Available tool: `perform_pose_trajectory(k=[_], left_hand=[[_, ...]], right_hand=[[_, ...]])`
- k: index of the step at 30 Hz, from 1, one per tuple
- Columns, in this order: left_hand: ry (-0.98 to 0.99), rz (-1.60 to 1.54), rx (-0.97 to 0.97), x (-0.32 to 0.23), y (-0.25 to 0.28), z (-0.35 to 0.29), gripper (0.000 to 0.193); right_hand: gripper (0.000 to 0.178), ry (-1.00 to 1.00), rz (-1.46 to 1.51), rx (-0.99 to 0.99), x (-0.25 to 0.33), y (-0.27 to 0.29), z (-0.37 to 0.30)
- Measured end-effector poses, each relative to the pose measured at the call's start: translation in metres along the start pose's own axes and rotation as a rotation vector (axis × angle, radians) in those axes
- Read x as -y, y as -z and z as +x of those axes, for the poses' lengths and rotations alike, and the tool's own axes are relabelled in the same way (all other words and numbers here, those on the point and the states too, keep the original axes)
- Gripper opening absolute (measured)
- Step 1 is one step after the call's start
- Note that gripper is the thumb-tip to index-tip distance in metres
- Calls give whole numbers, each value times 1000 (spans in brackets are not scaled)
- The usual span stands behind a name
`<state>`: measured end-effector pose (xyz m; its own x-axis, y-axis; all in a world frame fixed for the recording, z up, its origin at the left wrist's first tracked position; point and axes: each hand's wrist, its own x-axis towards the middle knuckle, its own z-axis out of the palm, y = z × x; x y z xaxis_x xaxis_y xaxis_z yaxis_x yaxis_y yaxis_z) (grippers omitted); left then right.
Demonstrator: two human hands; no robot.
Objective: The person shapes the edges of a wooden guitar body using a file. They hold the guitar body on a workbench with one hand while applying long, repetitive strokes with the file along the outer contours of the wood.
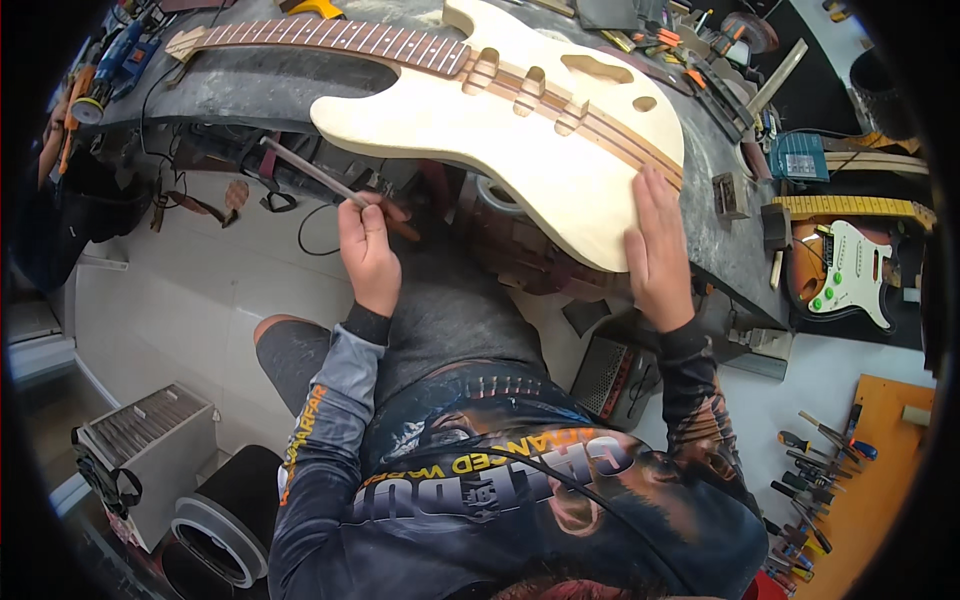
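Note:
An unfinished electric guitar (520, 150) lies across the front of the workbench, its pale wooden body overhanging the edge. Dark brown stripes run down the middle, and several routed cavities are cut into the top. The neck, with its brown fretboard (340, 36), points left. My right hand (660, 250) rests on the rounded end of the body, fingers stretched out and holding nothing. Below the near horn, my left hand (370, 255) is closed around the end of a thin, straight grey rod (305, 168). The rod slants up and left, apart from the guitar; its exact kind is unclear.
The grey workbench (230, 85) carries a blue power tool (122, 60) at far left and various hand tools at right. A sunburst guitar (850, 265) with a white pickguard hangs right. Screwdrivers (815, 470) line an orange board; a black cylinder (225, 520) stands lower left.

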<state>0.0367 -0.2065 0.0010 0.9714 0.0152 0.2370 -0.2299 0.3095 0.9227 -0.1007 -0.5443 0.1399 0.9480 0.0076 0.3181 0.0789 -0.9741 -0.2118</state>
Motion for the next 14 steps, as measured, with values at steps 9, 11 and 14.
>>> perform_pose_trajectory(k=[9,11,14], left_hand=[[25,87,-93,-3,28,-10,18],[30,69,-96,-5,27,-10,18],[45,20,-51,-1,6,2,21]], right_hand=[[63,98,-39,80,55,-16,41],[66,150,-16,116,72,-17,42],[74,266,-115,173,66,-25,37]])
